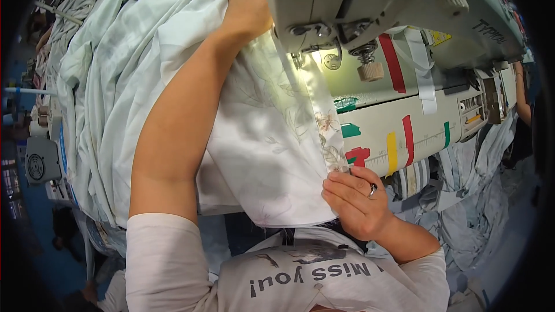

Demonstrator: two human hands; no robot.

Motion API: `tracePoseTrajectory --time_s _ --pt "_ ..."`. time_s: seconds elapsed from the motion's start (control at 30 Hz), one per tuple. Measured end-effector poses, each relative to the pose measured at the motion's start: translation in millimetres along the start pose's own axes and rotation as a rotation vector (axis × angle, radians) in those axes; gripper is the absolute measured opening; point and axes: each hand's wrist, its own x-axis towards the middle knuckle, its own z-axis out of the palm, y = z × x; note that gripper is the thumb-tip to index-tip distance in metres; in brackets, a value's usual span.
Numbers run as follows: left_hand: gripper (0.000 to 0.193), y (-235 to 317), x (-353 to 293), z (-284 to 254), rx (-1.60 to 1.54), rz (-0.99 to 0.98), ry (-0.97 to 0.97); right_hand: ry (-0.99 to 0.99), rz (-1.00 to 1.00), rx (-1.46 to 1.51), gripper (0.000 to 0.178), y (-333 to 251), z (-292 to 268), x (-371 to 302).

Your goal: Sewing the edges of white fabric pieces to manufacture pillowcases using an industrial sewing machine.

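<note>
White fabric with a pale floral print (260,150) lies under the needle area of a sewing machine (324,0). A folded, glossy band with flowers (328,133) runs along its right edge, beneath the lit presser foot (298,60). My right hand (359,201), wearing a ring, pinches the near end of this band, fingers pressed together. My left arm reaches over the cloth. Beyond the presser foot, my left hand (250,8) is curled on the fabric at the machine head's left side; the head partly hides its fingers.
A large heap of pale green-white cloth (110,92) fills the left side. Coloured tape strips (392,153) mark the machine bed to the right. More pale fabric (468,196) hangs at the right. A grey motor-like box (42,160) stands far left. Another person's arm (522,95) shows far right.
</note>
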Motion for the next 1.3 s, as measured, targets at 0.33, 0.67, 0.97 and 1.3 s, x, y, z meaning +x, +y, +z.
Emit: tracePoseTrajectory --time_s 0.33,0.67,0.97,1.3 --pt "0.022 5.3 -64.2 -23.1 -0.507 0.132 -0.035 0.015 0.041 0.025 0.027 9.2 2.0 6.3" --pt "0.029 -17.5 -43.6 -22.3 -0.202 0.1 -0.237 0.015 0.026 0.028 0.028 15.7 8.0 30.6" --pt "0.041 -12.7 -22.8 -38.2 -0.092 -0.001 -0.194 0.043 0.039 -0.006 0.023 31.0 8.8 48.4" --pt "0.032 -11.1 -49.0 -7.3 -0.202 0.125 -0.182 0.039 0.049 -0.002 0.028 32.0 11.2 51.9"
